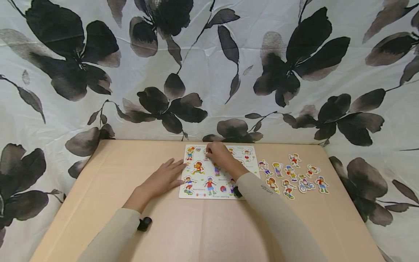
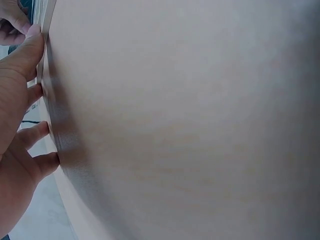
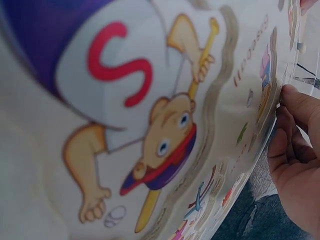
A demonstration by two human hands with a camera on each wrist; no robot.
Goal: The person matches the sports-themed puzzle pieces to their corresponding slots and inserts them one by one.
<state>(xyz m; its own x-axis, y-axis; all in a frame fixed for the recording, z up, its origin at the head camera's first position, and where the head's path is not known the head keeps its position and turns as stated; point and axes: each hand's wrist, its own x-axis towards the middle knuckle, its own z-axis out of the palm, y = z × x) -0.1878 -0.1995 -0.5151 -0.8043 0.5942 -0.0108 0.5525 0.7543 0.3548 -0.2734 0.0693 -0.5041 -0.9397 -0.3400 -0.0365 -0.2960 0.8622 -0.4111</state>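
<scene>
A white puzzle board (image 1: 201,193) printed with cartoon sports figures lies on the table. My left hand (image 1: 167,178) is spread at its left side, fingertips on the tabletop and thumb against the board's edge, as the left wrist view also shows. My right hand (image 1: 220,154) reaches over the board to its upper middle, fingers bent. Its thumb and fingers pinch a small figure-shaped puzzle piece low at the board's surface, mostly hidden by the hand. A figure in a cap marked with an S (image 3: 120,75) fills the near part of the right wrist view.
Several loose cut-out figure pieces (image 1: 289,171) lie on the table right of the board. The beige tabletop (image 1: 137,160) ends at a floral cloth (image 1: 209,72) behind. Dark wrist cameras (image 1: 144,223) sit at both cuffs.
</scene>
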